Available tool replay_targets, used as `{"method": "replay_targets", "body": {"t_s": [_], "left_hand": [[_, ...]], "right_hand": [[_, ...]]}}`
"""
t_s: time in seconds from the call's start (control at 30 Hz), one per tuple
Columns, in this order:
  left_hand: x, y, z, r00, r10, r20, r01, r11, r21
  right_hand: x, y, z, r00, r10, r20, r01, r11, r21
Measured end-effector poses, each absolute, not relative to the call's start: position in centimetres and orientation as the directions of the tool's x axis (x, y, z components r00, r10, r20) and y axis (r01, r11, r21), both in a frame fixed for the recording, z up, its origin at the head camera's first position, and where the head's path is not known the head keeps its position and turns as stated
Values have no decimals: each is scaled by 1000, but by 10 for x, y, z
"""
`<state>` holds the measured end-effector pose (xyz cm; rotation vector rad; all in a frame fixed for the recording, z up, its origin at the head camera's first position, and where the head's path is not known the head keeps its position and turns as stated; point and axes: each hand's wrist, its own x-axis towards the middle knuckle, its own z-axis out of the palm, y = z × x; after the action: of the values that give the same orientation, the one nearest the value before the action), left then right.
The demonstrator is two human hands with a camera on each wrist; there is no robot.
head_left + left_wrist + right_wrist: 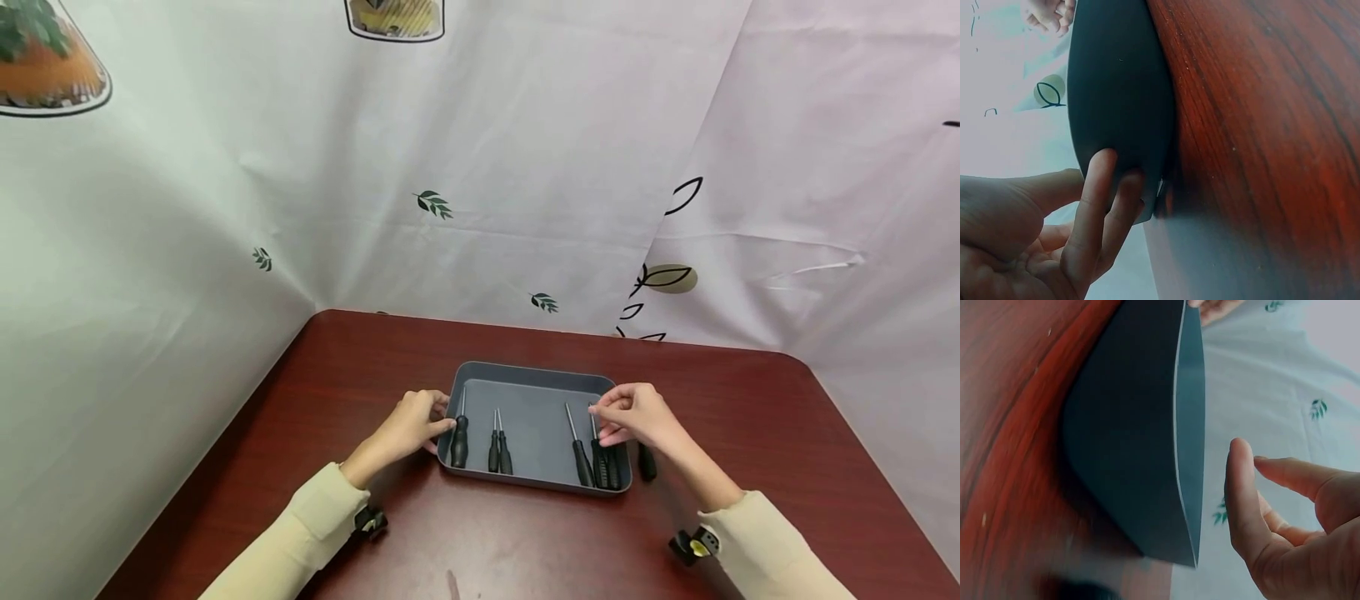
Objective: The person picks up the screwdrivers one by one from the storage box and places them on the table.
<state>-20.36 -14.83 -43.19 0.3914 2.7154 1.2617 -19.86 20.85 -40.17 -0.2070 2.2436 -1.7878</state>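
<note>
Pale sheeting [525, 150] w/ leaf prints backs a red-brown tabletop [750, 450]. Head view: grey tray [534, 417] lies nr ctr. of table, w/ one large dark screwdriver [460, 443] at its L end, two small screwdrivers [504, 454] nearby, & a cluster of other tools [582, 465] toward the R end; a black handle [647, 462] lies outside, just beside the R wall. L hand [408, 421] is at the tray's L end; R hand [637, 412] is over the R end, thumb & index tips close tog. nr a thin shaft, contact uncertain. L-wrist view: L hand clamped on the tray's end wall, thumb at rim, two fingers against the outer face. R-wrist view: R hand above rim level, thumb & index nearly meeting, nothing visible btwn them; dark blur [1088, 590] at lower edge, ID unclear. Technique (judged): a firm L hold should stop the tray sliding; R fingertips would do well to part wider before touching a tool, then pinch its handle, not the slim shaft, w/ knuckles clear of rim.
</note>
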Motion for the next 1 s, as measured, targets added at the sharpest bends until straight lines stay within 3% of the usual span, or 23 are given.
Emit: {"method": "replay_targets", "body": {"t_s": [0.33, 1.0], "left_hand": [[-203, -148, -433, -962, 272, -18, 162, 624, 764], [-205, -148, -434, -962, 273, -18, 161, 619, 768]], "right_hand": [[-197, 169, -408, -931, -342, -124, 23, 284, -958], [-198, 125, -432, -921, -359, -154, 22, 345, -938]]}}
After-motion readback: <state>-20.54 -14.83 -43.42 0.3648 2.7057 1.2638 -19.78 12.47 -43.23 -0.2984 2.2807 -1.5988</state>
